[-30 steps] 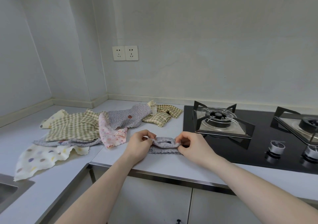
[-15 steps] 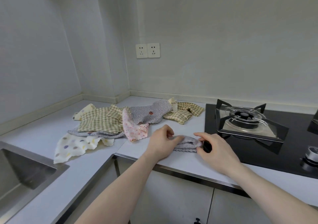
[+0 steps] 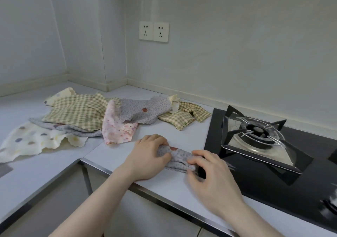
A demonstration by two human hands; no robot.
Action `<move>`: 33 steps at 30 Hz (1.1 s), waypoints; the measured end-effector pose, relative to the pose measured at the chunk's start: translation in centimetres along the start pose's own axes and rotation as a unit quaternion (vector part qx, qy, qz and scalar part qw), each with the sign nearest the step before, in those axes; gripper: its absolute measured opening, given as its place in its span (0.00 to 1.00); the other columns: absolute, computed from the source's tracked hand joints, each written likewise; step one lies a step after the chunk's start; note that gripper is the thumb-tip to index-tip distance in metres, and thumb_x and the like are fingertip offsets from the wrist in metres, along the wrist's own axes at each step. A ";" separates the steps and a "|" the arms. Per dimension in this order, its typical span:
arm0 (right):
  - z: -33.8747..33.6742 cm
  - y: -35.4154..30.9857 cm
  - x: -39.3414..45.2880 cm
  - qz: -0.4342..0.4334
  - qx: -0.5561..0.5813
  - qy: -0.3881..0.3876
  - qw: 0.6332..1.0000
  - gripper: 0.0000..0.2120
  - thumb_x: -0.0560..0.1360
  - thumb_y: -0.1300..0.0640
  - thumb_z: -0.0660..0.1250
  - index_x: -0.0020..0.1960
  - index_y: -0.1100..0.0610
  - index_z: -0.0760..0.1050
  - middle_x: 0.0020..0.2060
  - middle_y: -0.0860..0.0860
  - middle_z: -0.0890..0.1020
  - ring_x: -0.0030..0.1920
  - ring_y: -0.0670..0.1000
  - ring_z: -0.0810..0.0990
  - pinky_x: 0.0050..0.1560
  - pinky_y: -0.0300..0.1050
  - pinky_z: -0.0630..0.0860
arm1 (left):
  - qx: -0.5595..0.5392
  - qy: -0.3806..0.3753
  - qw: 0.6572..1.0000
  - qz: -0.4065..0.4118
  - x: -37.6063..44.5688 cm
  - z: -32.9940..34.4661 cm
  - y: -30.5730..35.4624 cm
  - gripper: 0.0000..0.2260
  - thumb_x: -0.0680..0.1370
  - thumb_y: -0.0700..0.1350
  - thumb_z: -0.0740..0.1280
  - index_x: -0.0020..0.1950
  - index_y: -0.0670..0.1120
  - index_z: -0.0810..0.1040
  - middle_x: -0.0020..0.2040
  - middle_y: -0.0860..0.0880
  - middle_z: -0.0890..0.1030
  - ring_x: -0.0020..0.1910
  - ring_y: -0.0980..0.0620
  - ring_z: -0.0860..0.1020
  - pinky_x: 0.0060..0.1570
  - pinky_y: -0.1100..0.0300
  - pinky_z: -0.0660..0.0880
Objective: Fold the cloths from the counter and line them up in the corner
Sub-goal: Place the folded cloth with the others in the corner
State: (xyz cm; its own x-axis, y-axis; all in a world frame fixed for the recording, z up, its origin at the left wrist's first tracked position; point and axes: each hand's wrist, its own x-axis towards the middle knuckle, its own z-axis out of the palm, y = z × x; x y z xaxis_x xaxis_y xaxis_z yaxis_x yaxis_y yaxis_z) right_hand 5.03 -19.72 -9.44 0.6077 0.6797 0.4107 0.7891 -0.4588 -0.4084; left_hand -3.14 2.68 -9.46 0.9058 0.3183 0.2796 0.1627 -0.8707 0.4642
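We note left hand [image 3: 147, 156] and right hand [image 3: 209, 174] pinching grey dotted cloth [image 3: 179, 159], bunched narrow, on near counter [image 3: 164, 131]; unfolded cloths [image 3: 87, 116] heaped far left.

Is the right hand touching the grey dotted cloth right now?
Touching. The head view shows the right hand with its fingers curled on the grey dotted cloth, and the left hand gripping its other end.

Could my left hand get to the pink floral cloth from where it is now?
Probably yes: the pink floral cloth lies just left of the left hand with bare counter between, though that hand grips the grey cloth.
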 end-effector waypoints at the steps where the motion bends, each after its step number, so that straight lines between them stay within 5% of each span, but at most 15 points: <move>1: 0.1 0.2 0.0 -0.009 -0.004 -0.008 1.000 0.12 0.75 0.44 0.63 0.56 0.43 0.79 0.62 0.33 0.72 0.62 0.36 0.68 0.66 0.39 0.66 | 0.013 0.000 1.000 0.011 -0.1 0.1 0.1 0.23 0.73 0.63 0.55 0.64 0.57 0.74 0.64 0.60 0.74 0.64 0.55 0.69 0.66 0.55 0.65; 6: 0.6 0.7 -0.1 -0.036 -0.011 -0.015 0.999 0.11 0.73 0.45 0.65 0.56 0.43 0.75 0.65 0.37 0.74 0.66 0.40 0.70 0.73 0.44 0.62 | -0.008 -0.006 1.000 0.027 -0.6 0.0 0.7 0.14 0.72 0.56 0.60 0.55 0.55 0.71 0.52 0.59 0.74 0.54 0.56 0.70 0.57 0.60 0.67; 11: 0.3 0.4 0.4 -0.001 0.018 -0.034 0.999 0.13 0.70 0.49 0.69 0.54 0.47 0.82 0.67 0.41 0.78 0.69 0.43 0.75 0.75 0.51 0.64 | -0.090 -0.051 0.993 -0.062 -0.5 -1.7 1.9 0.10 0.69 0.52 0.67 0.49 0.56 0.71 0.42 0.58 0.75 0.46 0.59 0.72 0.47 0.61 0.68; 16: -3.1 -1.8 1.3 0.081 0.056 -0.183 0.978 0.20 0.74 0.47 0.68 0.66 0.45 0.81 0.75 0.35 0.65 0.79 0.40 0.60 0.81 0.45 0.51 | -0.229 -0.118 0.943 -0.209 -0.5 -5.2 5.0 0.11 0.70 0.46 0.68 0.49 0.55 0.70 0.40 0.52 0.78 0.37 0.52 0.74 0.40 0.48 0.73; 20: -9.2 -6.0 2.3 0.181 0.147 -0.225 0.946 0.19 0.76 0.52 0.71 0.67 0.43 0.77 0.73 0.34 0.66 0.76 0.38 0.63 0.78 0.44 0.61 | -0.324 -0.096 0.904 -0.261 -1.7 -11.3 9.4 0.13 0.73 0.38 0.68 0.51 0.54 0.71 0.33 0.56 0.72 0.29 0.56 0.67 0.31 0.56 0.66; 25: -17.1 -12.2 1.6 0.330 0.295 -0.148 0.884 0.31 0.76 0.43 0.73 0.76 0.39 0.66 0.70 0.32 0.71 0.70 0.35 0.69 0.71 0.42 0.69 | -0.406 -0.092 0.878 -0.237 -3.0 -19.1 14.3 0.17 0.75 0.32 0.70 0.58 0.48 0.73 0.45 0.40 0.79 0.32 0.56 0.72 0.31 0.63 0.70; 30: -24.2 -14.1 0.0 0.367 0.355 -0.128 0.850 0.12 0.78 0.57 0.73 0.60 0.48 0.81 0.56 0.41 0.85 0.61 0.41 0.81 0.62 0.43 0.77 | -0.440 -0.155 0.863 -0.192 -1.9 -22.0 18.9 0.18 0.75 0.36 0.74 0.60 0.48 0.74 0.49 0.43 0.86 0.47 0.42 0.84 0.47 0.47 0.82; 33: -27.7 -13.3 -1.7 0.382 0.358 -0.082 0.848 0.05 0.77 0.58 0.73 0.53 0.55 0.82 0.49 0.48 0.87 0.52 0.47 0.85 0.59 0.47 0.79 | -0.437 -0.197 0.864 -0.152 -0.1 -22.1 22.4 0.16 0.76 0.31 0.74 0.59 0.45 0.74 0.46 0.45 0.87 0.43 0.45 0.85 0.45 0.52 0.82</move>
State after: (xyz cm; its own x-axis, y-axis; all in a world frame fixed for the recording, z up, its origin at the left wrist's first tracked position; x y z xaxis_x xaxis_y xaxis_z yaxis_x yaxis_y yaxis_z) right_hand -4.03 -30.66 17.83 0.8505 0.4377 -0.2916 -0.1219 -0.3753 -0.9188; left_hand -8.26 -8.55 19.49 0.9643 0.1793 -0.1951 0.2151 -0.0996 0.9715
